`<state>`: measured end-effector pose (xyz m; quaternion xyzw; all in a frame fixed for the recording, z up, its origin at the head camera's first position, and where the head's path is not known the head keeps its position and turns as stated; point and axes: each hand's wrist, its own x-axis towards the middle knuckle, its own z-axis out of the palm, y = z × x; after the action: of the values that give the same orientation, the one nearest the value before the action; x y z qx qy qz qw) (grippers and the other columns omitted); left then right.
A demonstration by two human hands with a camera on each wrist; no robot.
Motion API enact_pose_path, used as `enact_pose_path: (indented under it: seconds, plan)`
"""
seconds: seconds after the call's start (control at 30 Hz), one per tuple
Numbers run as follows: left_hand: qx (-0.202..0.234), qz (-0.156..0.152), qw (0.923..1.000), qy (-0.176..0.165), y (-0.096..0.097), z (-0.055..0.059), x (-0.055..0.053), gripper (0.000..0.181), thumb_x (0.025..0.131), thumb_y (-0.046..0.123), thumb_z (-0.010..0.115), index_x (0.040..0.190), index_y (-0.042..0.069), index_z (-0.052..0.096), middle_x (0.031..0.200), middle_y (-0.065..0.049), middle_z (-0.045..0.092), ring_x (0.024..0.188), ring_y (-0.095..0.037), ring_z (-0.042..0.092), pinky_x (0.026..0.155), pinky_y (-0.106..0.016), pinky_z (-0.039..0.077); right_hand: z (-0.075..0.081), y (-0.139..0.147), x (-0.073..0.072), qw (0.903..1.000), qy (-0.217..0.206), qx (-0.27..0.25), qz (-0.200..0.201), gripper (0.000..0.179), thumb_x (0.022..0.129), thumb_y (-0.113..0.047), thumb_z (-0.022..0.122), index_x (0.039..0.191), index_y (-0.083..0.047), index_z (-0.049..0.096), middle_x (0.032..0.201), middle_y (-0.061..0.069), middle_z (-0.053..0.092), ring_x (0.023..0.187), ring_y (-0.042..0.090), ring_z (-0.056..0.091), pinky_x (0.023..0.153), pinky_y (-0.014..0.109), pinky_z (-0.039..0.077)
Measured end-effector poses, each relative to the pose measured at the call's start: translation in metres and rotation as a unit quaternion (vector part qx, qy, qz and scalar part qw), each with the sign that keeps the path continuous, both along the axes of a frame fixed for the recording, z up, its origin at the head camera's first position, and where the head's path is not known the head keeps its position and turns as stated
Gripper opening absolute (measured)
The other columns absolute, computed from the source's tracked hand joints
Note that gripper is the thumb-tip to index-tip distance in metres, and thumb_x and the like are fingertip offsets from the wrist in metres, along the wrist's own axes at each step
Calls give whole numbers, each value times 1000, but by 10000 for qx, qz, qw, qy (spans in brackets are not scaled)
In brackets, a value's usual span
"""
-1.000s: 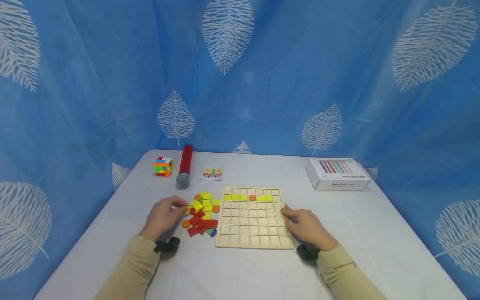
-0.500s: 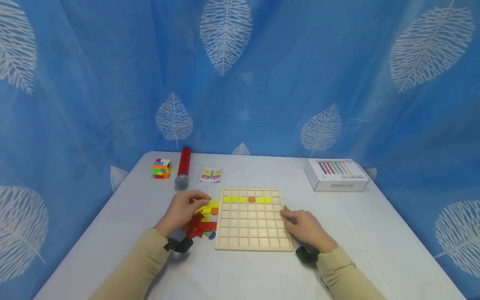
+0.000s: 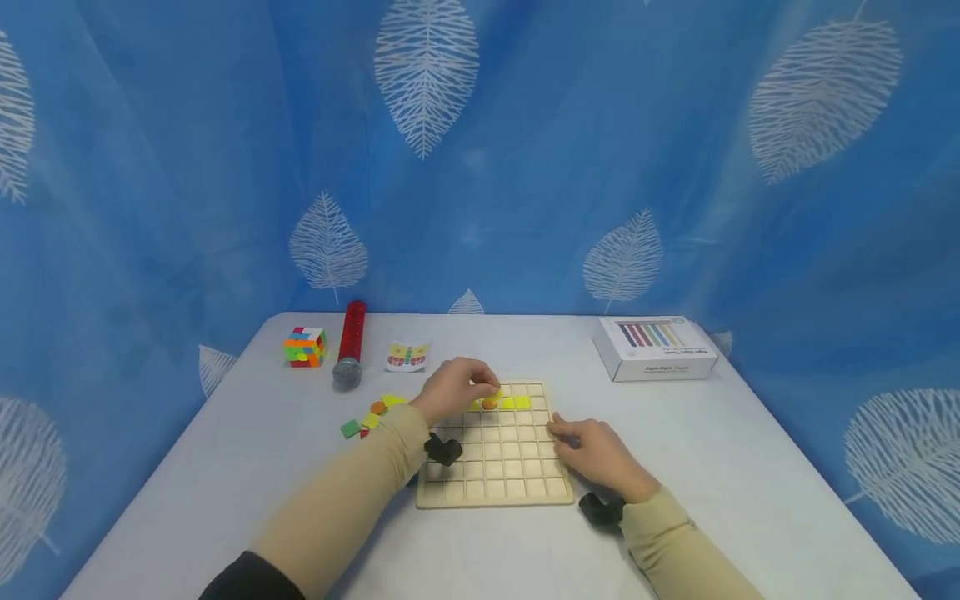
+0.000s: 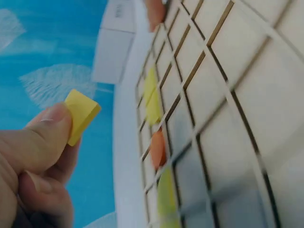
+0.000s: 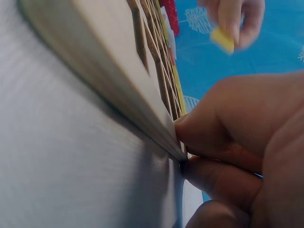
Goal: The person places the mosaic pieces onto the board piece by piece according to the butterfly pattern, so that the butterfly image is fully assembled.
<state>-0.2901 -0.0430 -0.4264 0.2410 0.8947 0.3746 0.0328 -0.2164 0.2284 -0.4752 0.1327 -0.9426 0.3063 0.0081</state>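
Observation:
Over the far rows of the wooden grid board [image 3: 491, 468], my left hand [image 3: 459, 390] pinches a yellow square tile [image 4: 83, 115] between thumb and fingers. The tile is held tilted, apart from the board. An orange round tile [image 4: 157, 149] and several yellow tiles [image 3: 516, 402] lie in one far row; the left hand hides part of that row in the head view. My right hand [image 3: 600, 454] grips the board's right edge, thumb on top and fingers at the side and below, as the right wrist view shows.
Loose coloured tiles [image 3: 371, 422] lie left of the board, partly hidden by the left sleeve. Behind stand a puzzle cube [image 3: 305, 347], a red microphone [image 3: 351, 342] and a butterfly pattern card [image 3: 407, 357]. A white box [image 3: 656, 348] sits at the back right.
My left hand has moved from the loose tile pile rightward to above the board, carrying a yellow tile. The right hand stays at the board's edge. The head view has shifted slightly.

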Motion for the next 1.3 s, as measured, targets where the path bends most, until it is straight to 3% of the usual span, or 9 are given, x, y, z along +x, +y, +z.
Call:
enact_pose_path:
  seconds: [0.2, 0.3, 0.4, 0.73, 0.8, 0.87, 0.97, 1.1, 1.3]
  plan:
    - [-402, -367, 9979, 346, 35, -15, -19, 7, 100, 27, 69, 101, 25, 76, 102, 9, 74, 88, -8, 68, 87, -36, 55, -1, -4, 3, 10000, -58, -26, -25, 38, 90, -11, 68, 127, -6, 72, 139, 10, 64, 127, 30, 63, 102, 46, 52]
    - [-643, -504, 9954, 493, 47, -15, -23, 7, 99, 26, 70, 100, 25, 77, 103, 10, 75, 89, -8, 69, 87, -36, 56, -3, -7, 4, 9999, 32, 4, 153, 37, 91, -11, 68, 127, -6, 72, 138, 11, 65, 104, 20, 69, 85, 34, 52]
    - [-1027, -660, 9903, 668, 57, -14, -23, 7, 99, 24, 71, 99, 25, 78, 103, 10, 76, 95, -9, 70, 86, -35, 57, -5, -10, 5, 9995, 130, 19, 281, 37, 91, -11, 67, 127, -5, 72, 138, 11, 65, 89, 15, 63, 75, 28, 46]
    - [-2114, -827, 9663, 1211, 83, -18, -26, 8, 99, 26, 70, 98, 25, 78, 97, 13, 76, 89, -5, 69, 79, -28, 57, -6, -6, 4, 9997, 189, 62, 116, 37, 90, -11, 68, 127, -7, 73, 138, 7, 66, 97, 20, 70, 84, 34, 55]
    - [-2193, -862, 9637, 1258, 86, -18, -27, 8, 98, 26, 70, 98, 26, 79, 98, 13, 76, 92, -6, 70, 81, -29, 57, -4, -5, 3, 9998, 146, 56, 122, 37, 90, -12, 67, 127, -7, 73, 139, 8, 65, 83, 19, 69, 77, 33, 55]
    - [-2210, -905, 9630, 1250, 88, -20, -29, 8, 97, 26, 71, 99, 27, 80, 99, 13, 76, 96, -7, 71, 82, -29, 58, -2, -4, 2, 9999, 95, 13, 135, 38, 91, -11, 67, 127, -6, 72, 140, 9, 64, 63, 15, 55, 67, 29, 49]
    - [-2137, -949, 9649, 1195, 91, -23, -32, 8, 96, 25, 73, 97, 27, 80, 100, 13, 76, 98, -8, 71, 83, -30, 58, 0, -2, 2, 9999, 41, -5, 109, 38, 91, -10, 67, 128, -6, 72, 141, 9, 63, 53, 10, 35, 59, 26, 40]
    - [-2057, -923, 9671, 1175, 94, -21, -32, 8, 95, 25, 74, 98, 26, 81, 100, 12, 76, 99, -9, 71, 84, -31, 58, 1, 0, 2, 9999, 74, -32, 95, 38, 90, -10, 68, 127, -5, 72, 140, 10, 64, 53, 10, 35, 58, 26, 39]
    - [-1973, -680, 9714, 1138, 94, -18, -26, 9, 94, 25, 75, 98, 26, 83, 101, 12, 78, 101, -9, 71, 87, -29, 58, 1, 1, 2, 9998, 166, 24, 114, 37, 90, -10, 68, 126, -6, 73, 139, 10, 64, 62, 11, 48, 67, 26, 43]
